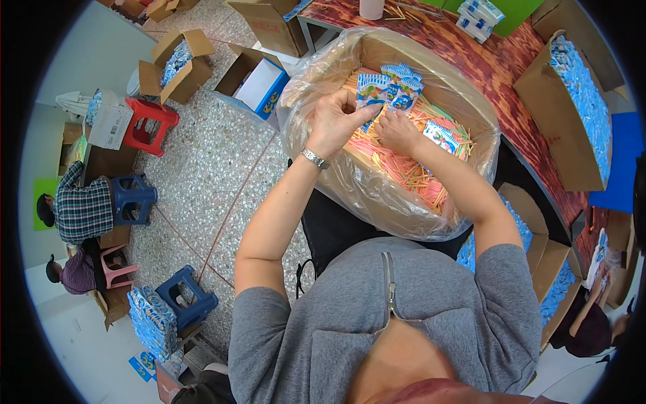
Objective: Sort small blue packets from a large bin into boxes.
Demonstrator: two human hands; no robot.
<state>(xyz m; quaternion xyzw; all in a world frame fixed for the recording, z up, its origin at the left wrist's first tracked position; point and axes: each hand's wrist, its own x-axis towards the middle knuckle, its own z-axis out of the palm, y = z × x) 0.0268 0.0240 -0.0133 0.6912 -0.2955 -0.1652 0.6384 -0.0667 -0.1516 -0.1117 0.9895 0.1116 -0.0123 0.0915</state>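
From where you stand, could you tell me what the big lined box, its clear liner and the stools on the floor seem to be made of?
The big brown box looks like matte corrugated cardboard, going by its raw brown walls. Its clear crinkled liner appears to be thin glossy plastic film; it wrinkles and catches light. The red stool and blue stool seem to be moulded plastic, uniformly coloured and smooth.

Both forearms reach forward, left hand (pixel 334 121) and right hand (pixel 397 131) close together, fingers curled.

Right hand (pixel 397 129) fingertips buried among sticks (pixel 404 168)
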